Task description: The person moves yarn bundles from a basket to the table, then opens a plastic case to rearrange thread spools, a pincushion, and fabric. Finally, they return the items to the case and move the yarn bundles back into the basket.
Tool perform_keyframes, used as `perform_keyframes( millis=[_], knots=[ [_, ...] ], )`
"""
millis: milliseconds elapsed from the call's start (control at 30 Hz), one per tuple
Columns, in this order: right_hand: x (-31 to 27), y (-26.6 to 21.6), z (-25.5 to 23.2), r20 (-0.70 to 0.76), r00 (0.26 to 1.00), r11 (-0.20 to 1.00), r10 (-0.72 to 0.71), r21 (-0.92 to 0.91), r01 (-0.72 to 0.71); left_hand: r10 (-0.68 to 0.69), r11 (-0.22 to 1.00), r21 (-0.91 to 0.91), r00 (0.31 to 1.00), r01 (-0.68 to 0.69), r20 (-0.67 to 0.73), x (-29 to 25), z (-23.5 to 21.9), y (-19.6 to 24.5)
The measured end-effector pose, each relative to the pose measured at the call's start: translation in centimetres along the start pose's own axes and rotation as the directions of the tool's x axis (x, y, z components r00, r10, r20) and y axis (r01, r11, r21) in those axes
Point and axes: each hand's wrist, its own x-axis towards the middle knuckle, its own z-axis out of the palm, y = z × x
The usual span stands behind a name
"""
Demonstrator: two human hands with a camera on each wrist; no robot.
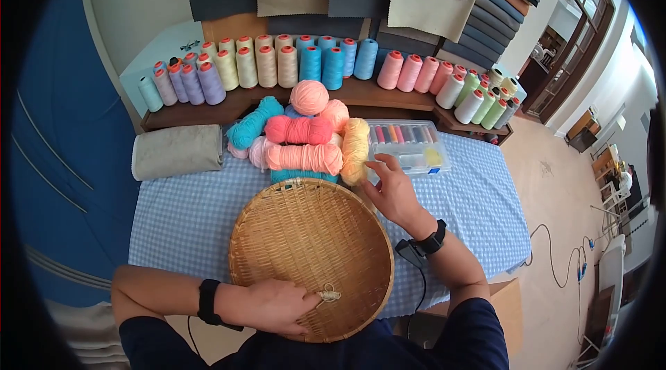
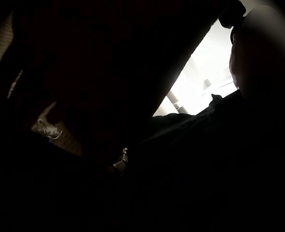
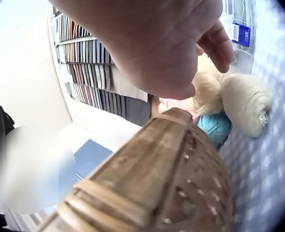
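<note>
My left hand (image 1: pixel 274 306) lies palm down inside the near side of a round woven basket (image 1: pixel 305 231), its fingertips beside a small cream thread bundle (image 1: pixel 329 293). In the dark left wrist view this bundle (image 2: pixel 48 129) shows through a gap by the fingers. Past the basket's right rim, my right hand (image 1: pixel 394 191) has its fingers apart, close to a yellow yarn skein (image 1: pixel 355 151). The right wrist view shows that hand (image 3: pixel 166 48) above the basket rim (image 3: pixel 147 164), near a cream yarn ball (image 3: pixel 246 104); nothing is seen in its grasp.
Pink, coral and teal yarn (image 1: pixel 298 130) is heaped behind the basket. A clear thread box (image 1: pixel 409 144) stands right of it, a folded grey cloth (image 1: pixel 177 153) left. Rows of thread cones (image 1: pixel 267 66) line the back shelf. Blue checked cloth (image 1: pixel 458 210) covers the table.
</note>
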Motion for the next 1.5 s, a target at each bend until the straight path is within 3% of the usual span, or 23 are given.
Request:
perform_keyframes(
  millis=[133, 233, 367, 433, 567, 633, 667, 767, 833, 967, 1033, 1067, 1133, 1167, 1200, 1233, 1267, 1333, 1367, 1400, 1433, 1467, 1500],
  knots=[
    [-2.4, 0.2, -1.0, 0.009, 1.0, 0.999, -0.029, 0.037, 0.029, 0.058, 0.998, -0.045, 0.991, -0.053, 0.121, 0.5, 0.6, -0.8],
    [-4.8, -1.4, -3.8, 0.193, 0.981, 0.969, -0.035, 0.245, -0.013, 0.155, 0.972, -0.186, 0.987, -0.145, 0.04, 0.4, 1.0, -0.8],
    [-8.5, -1.2, -4.6, 0.354, 0.935, 0.9, -0.01, 0.412, -0.146, 0.15, 0.964, -0.232, 0.986, -0.129, 0.075, -1.4, -0.1, 0.6],
    [-9.8, -1.4, -3.8, 0.361, 0.933, 0.905, -0.005, 0.399, -0.149, 0.148, 0.97, -0.192, 0.988, -0.152, -0.038, -2.3, 0.1, 1.0],
    [-10.1, -2.8, -3.1, 0.393, 0.917, 0.923, -0.075, 0.376, -0.086, 0.137, 0.984, -0.102, 0.986, -0.146, -0.094, -3.2, 1.5, 2.3],
    [-9.6, -3.3, -2.9, 0.41, 0.899, 0.919, -0.154, 0.394, -0.022, 0.133, 0.979, -0.108, 0.943, -0.173, -0.306, -3.7, 1.9, 3.4],
    [-9.3, -3.4, -2.8, 0.401, 0.902, 0.915, -0.16, 0.402, -0.017, 0.129, 0.981, -0.101, 0.946, -0.165, -0.299, -4.1, 2.5, 3.8],
    [-8.6, -3.4, -2.1, 0.465, 0.864, 0.909, -0.193, 0.416, -0.021, 0.053, 0.996, -0.047, 0.907, -0.079, -0.417, -5.4, 4.2, 4.7],
    [-8.4, -3.7, -1.2, 0.459, 0.854, 0.882, -0.246, 0.471, 0.0, -0.038, 0.986, 0.116, 0.85, 0.116, -0.526, -6.2, 5.3, 5.7],
    [-7.7, -6.2, -1.3, 0.513, 0.823, 0.896, -0.246, 0.444, -0.009, -0.194, 0.946, 0.116, 0.814, 0.304, -0.547, -8.5, 8.6, 6.3],
    [-7.5, -6.4, -1.7, 0.409, 0.883, 0.908, -0.229, 0.418, 0.042, -0.303, 0.903, 0.071, 0.747, 0.423, -0.592, -9.9, 8.7, 6.7],
    [-7.4, -5.9, -1.8, 0.4, 0.89, 0.909, -0.219, 0.416, 0.037, -0.291, 0.907, 0.081, 0.754, 0.414, -0.588, -10.9, 8.6, 7.0],
    [-7.2, -3.5, -2.3, 0.098, 0.956, 0.947, -0.277, 0.196, 0.254, -0.524, 0.773, 0.013, 0.649, 0.635, -0.552, -12.6, 8.2, 6.6],
    [-7.0, -2.2, -2.8, 0.02, 0.984, 0.968, -0.177, 0.186, 0.171, -0.497, 0.791, 0.028, 0.668, 0.611, -0.554, -13.0, 8.1, 5.8],
    [-6.9, -0.3, -3.2, 0.007, 0.987, 0.974, -0.159, 0.166, 0.156, -0.468, 0.765, 0.052, 0.609, 0.642, -0.64, -13.5, 8.0, 5.0],
    [-6.6, 2.3, -3.7, -0.122, 0.986, 0.993, -0.115, 0.012, 0.117, -0.43, 0.734, 0.069, 0.541, 0.676, -0.723, -13.9, 8.0, 4.2],
    [-6.1, 4.8, -4.3, -0.255, 0.963, 0.989, -0.093, -0.135, 0.059, -0.408, 0.746, 0.083, 0.552, 0.661, -0.728, -14.3, 8.2, 3.5],
    [-5.0, 9.6, -5.4, -0.405, 0.914, 0.964, 0.015, -0.236, -0.12, -0.515, 0.658, 0.021, 0.471, 0.752, -0.716, -14.5, 9.1, 2.6],
    [-4.5, 11.5, -6.1, -0.448, 0.888, 0.944, 0.105, -0.235, -0.23, -0.499, 0.668, 0.032, 0.479, 0.743, -0.722, -14.0, 9.2, 2.6],
    [-3.9, 13.0, -6.6, -0.463, 0.88, 0.941, 0.105, -0.24, -0.239, -0.488, 0.575, 0.054, 0.395, 0.816, -0.778, -13.2, 9.2, 2.9],
    [-3.1, 14.4, -7.2, -0.448, 0.864, 0.904, 0.231, -0.229, -0.361, -0.463, 0.474, 0.064, 0.31, 0.878, -0.831, -12.4, 9.0, 3.2],
    [-2.3, 16.3, -7.6, -0.429, 0.831, 0.851, 0.355, -0.22, -0.477, -0.45, 0.483, 0.07, 0.316, 0.873, -0.836, -11.7, 8.7, 3.4],
    [-1.3, 19.5, -7.6, -0.417, 0.852, 0.856, 0.317, -0.261, -0.447, -0.406, 0.578, 0.056, 0.347, 0.814, -0.846, -11.0, 8.5, 4.0]
  ],
)
